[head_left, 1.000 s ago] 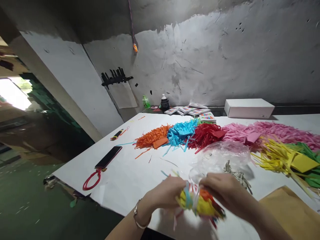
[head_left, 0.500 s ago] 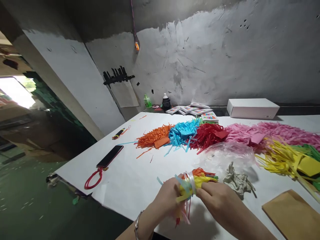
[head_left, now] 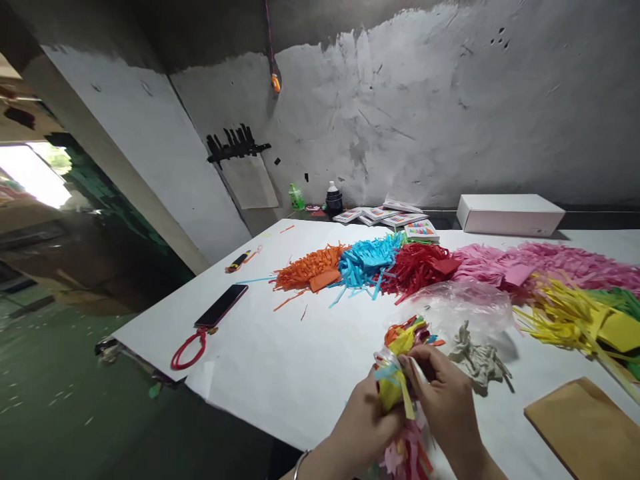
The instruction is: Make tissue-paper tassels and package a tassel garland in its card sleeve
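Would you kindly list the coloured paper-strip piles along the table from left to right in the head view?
orange pile → blue pile → red pile → pink pile → yellow pile

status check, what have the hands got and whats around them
Left hand and right hand both gripping the multicoloured paper-strip bundle. Bundle raised above the white table. Clear plastic bag and grey ties just beyond the right hand.
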Available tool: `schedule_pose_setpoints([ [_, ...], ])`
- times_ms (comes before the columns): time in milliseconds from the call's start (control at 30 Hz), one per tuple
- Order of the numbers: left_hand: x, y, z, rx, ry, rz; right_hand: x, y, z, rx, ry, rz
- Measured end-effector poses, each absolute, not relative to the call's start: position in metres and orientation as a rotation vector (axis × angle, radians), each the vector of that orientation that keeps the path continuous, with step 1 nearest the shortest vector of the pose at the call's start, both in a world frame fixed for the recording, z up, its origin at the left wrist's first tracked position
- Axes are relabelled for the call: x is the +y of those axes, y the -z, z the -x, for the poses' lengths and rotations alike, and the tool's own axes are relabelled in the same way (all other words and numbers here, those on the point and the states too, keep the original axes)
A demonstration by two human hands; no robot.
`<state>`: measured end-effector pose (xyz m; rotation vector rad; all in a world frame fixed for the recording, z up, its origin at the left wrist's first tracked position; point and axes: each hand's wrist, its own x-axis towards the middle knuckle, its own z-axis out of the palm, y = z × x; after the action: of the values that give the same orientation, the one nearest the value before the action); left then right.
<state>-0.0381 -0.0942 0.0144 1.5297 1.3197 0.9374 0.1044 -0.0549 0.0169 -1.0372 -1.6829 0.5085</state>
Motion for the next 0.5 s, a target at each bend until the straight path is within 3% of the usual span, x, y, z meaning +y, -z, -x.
schedule_pose_setpoints([
  [333,-0.098,0.009,0.035,1.302,-0.964,-1.608,-0.051,-0.005,-0.106,-1.636,-0.644,1.07],
  [500,-0.099,0.012,0.035,1.323,-0.982,-1.621,-0.057,0.009,-0.102,-1.641,-0.559,1.007],
])
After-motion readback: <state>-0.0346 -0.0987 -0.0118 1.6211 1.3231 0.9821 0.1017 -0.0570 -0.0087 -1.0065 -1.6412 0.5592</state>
